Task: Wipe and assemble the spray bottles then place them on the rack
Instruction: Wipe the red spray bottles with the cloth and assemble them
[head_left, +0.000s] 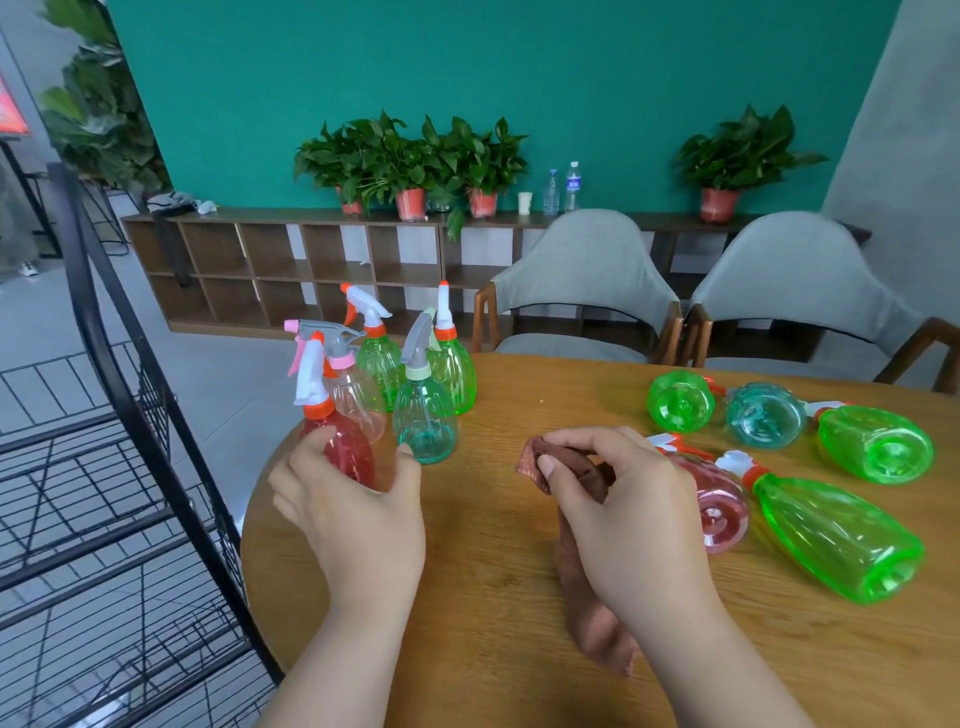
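Your left hand (353, 499) has its grip wrapped round the belly of the red spray bottle (348, 447), fingers on one side and thumb on the other. The bottle stands upright near the tabletop's (519, 395) left edge, with its white trigger head and orange collar on.

Your right hand (623, 499) has a narrow grip, thumb and fingertips pinching a bunched end of the brown cloth (587, 618). The rest of the cloth trails under that hand, back toward you, and lies on the wood.

Just beyond the left grip, four more assembled bottles stand in a cluster: a teal one (426, 421) nearest, a clear pinkish one (358, 400) beside it and two green ones (452, 369) behind. Out past the right grip, five bottles lie on their sides: a red one (719, 509) right beside your knuckles, a big green one (836, 535) next to it, and two smaller green plus one teal further away.

The tabletop is round-edged light wood with visible grain. To the outside of your left grip, down off the edge, is the black wire rack (130, 467), sitting on the grey tiled floor (234, 364).

Across from you, two grey chairs (587, 275) are pulled up. Behind them a low brown cubby shelf (291, 260) runs along a teal wall (519, 62), with potted plants (410, 161), two water bottles (561, 189) and a paper cup (525, 202) on top.
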